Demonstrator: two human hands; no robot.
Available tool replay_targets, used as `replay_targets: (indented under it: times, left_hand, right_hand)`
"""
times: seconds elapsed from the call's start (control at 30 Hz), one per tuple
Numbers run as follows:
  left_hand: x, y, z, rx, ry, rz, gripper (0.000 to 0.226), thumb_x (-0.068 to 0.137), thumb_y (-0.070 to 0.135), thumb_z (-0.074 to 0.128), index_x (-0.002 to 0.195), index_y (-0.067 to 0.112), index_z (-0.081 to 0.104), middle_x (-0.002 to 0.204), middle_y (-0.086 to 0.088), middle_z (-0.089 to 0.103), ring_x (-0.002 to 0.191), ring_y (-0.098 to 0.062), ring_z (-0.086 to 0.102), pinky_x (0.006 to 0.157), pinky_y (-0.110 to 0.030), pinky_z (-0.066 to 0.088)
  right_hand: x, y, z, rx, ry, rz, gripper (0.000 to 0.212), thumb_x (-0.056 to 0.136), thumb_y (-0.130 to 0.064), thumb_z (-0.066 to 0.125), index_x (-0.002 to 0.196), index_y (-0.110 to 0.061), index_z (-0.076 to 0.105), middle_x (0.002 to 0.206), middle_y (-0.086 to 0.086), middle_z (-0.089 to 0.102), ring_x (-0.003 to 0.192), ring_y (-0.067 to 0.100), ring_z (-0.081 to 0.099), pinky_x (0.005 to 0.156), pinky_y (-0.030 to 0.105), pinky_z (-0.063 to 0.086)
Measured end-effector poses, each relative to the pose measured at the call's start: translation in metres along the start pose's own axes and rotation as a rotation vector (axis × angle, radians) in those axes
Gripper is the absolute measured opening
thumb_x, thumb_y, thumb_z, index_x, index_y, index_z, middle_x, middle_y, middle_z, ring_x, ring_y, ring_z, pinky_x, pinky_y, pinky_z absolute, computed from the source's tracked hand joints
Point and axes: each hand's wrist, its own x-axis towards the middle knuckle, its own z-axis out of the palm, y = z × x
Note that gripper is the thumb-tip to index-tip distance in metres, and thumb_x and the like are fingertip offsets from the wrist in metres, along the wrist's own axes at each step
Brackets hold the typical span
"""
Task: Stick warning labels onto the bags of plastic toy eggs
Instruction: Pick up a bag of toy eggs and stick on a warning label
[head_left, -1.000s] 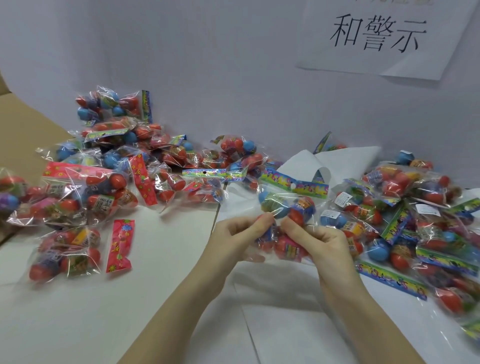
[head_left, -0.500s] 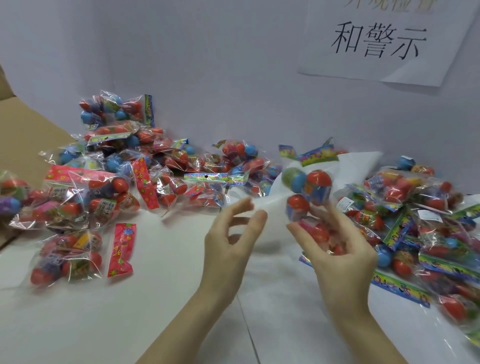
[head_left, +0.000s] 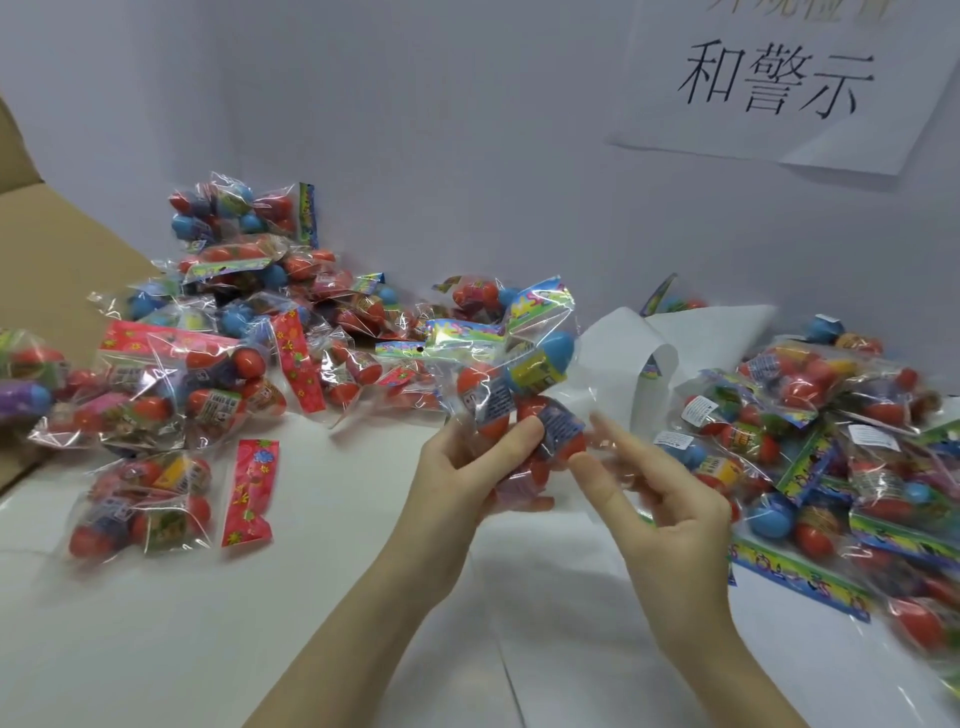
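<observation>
A clear bag of toy eggs (head_left: 524, 384), with red and blue eggs and a colourful header card, is held up above the white table. My left hand (head_left: 462, 483) grips its lower part, thumb across the front. My right hand (head_left: 660, 499) is just right of the bag with its fingers stretched out and blurred. The index fingertip is at the bag's lower red egg; contact is unclear. A small printed label shows on the bag's front. A curled white label backing sheet (head_left: 649, 348) lies behind the hands.
A pile of egg bags (head_left: 234, 338) covers the table's left and back, and another pile of egg bags (head_left: 841, 441) fills the right. A brown cardboard box (head_left: 57, 260) stands at far left. A paper sign (head_left: 779, 78) hangs on the wall.
The bag went from both hands to the right hand alone, then into my left hand, shifting left. My right hand has let go and spread its fingers.
</observation>
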Motion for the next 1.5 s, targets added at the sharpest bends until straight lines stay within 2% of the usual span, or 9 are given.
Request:
replay_targets:
  times: [0.27, 0.43, 0.63, 0.73, 0.83, 1.0, 1.2, 1.33, 1.5]
  left_hand:
    - [0.001, 0.0, 0.0, 0.06, 0.025, 0.039, 0.038, 0.061, 0.031, 0.069, 0.096, 0.015, 0.067, 0.079, -0.005, 0.074, 0.068, -0.017, 0.07, 0.053, -0.024, 0.053]
    - [0.0, 0.0, 0.001, 0.071, 0.024, 0.037, 0.038, 0.061, 0.03, 0.068, 0.096, 0.014, 0.066, 0.077, -0.005, 0.074, 0.066, -0.018, 0.071, 0.051, -0.024, 0.053]
    - [0.001, 0.004, -0.004, -0.041, -0.099, -0.057, 0.034, 0.075, 0.026, 0.07, 0.103, 0.008, 0.063, 0.086, -0.01, 0.074, 0.074, -0.023, 0.072, 0.054, -0.026, 0.054]
    - [0.002, 0.006, -0.01, -0.125, -0.195, -0.107, 0.024, 0.079, 0.019, 0.059, 0.098, 0.01, 0.07, 0.094, -0.017, 0.072, 0.083, -0.028, 0.071, 0.061, -0.029, 0.056]
    - [0.003, 0.008, -0.014, -0.093, -0.221, -0.107, 0.031, 0.079, 0.019, 0.055, 0.106, 0.005, 0.063, 0.096, -0.015, 0.073, 0.087, -0.026, 0.071, 0.063, -0.028, 0.056]
    - [0.003, 0.008, -0.015, -0.052, -0.201, -0.062, 0.033, 0.076, 0.017, 0.058, 0.108, 0.008, 0.06, 0.092, -0.01, 0.074, 0.082, -0.023, 0.072, 0.062, -0.027, 0.056]
    - [0.006, 0.002, -0.017, 0.038, -0.168, -0.011, 0.013, 0.077, 0.016, 0.066, 0.087, 0.02, 0.073, 0.087, -0.001, 0.074, 0.075, -0.014, 0.07, 0.068, -0.027, 0.056]
    - [0.008, -0.001, -0.018, 0.091, -0.126, 0.043, 0.027, 0.074, 0.015, 0.059, 0.099, 0.016, 0.068, 0.099, -0.013, 0.07, 0.09, -0.025, 0.065, 0.079, -0.032, 0.052]
    - [0.007, -0.004, -0.018, 0.095, -0.115, 0.147, 0.025, 0.072, 0.009, 0.06, 0.094, 0.017, 0.07, 0.089, 0.0, 0.072, 0.079, -0.015, 0.068, 0.068, -0.023, 0.052]
  right_hand:
    - [0.005, 0.003, -0.007, 0.115, 0.107, 0.099, 0.017, 0.059, -0.025, 0.072, 0.074, -0.033, 0.072, 0.074, -0.012, 0.073, 0.07, 0.005, 0.068, 0.068, 0.015, 0.052]
    - [0.003, 0.002, -0.007, 0.101, 0.19, 0.129, 0.022, 0.057, -0.022, 0.074, 0.076, -0.033, 0.072, 0.073, -0.008, 0.073, 0.071, 0.013, 0.07, 0.071, 0.023, 0.055]
    - [0.017, -0.002, -0.014, 0.557, 0.081, 0.53, 0.039, 0.043, -0.011, 0.072, 0.082, -0.015, 0.069, 0.06, 0.002, 0.069, 0.053, 0.007, 0.064, 0.056, 0.013, 0.051]
    - [0.021, -0.004, -0.017, 0.707, 0.058, 0.693, 0.026, 0.045, -0.009, 0.069, 0.071, -0.014, 0.072, 0.059, 0.001, 0.068, 0.045, 0.003, 0.059, 0.046, 0.011, 0.047]
    - [0.021, -0.007, -0.017, 0.807, -0.014, 0.783, 0.021, 0.038, -0.017, 0.071, 0.059, -0.014, 0.075, 0.061, 0.001, 0.069, 0.044, 0.003, 0.059, 0.041, 0.011, 0.046]
    - [0.021, -0.003, -0.023, 0.704, -0.069, 0.707, 0.019, 0.062, -0.01, 0.061, 0.073, -0.012, 0.075, 0.068, 0.004, 0.071, 0.053, 0.006, 0.064, 0.053, 0.013, 0.052]
    - [0.019, -0.003, -0.024, 0.603, -0.018, 0.595, 0.024, 0.063, -0.009, 0.061, 0.086, -0.009, 0.066, 0.065, 0.005, 0.071, 0.052, 0.006, 0.064, 0.054, 0.013, 0.051]
    - [0.021, -0.004, -0.023, 0.616, -0.019, 0.657, 0.022, 0.063, -0.009, 0.061, 0.084, -0.01, 0.065, 0.065, 0.004, 0.071, 0.05, 0.005, 0.062, 0.049, 0.012, 0.049]
    - [0.019, -0.002, -0.022, 0.534, 0.015, 0.555, 0.025, 0.062, -0.012, 0.064, 0.087, -0.01, 0.066, 0.068, 0.004, 0.073, 0.055, 0.006, 0.064, 0.051, 0.013, 0.049]
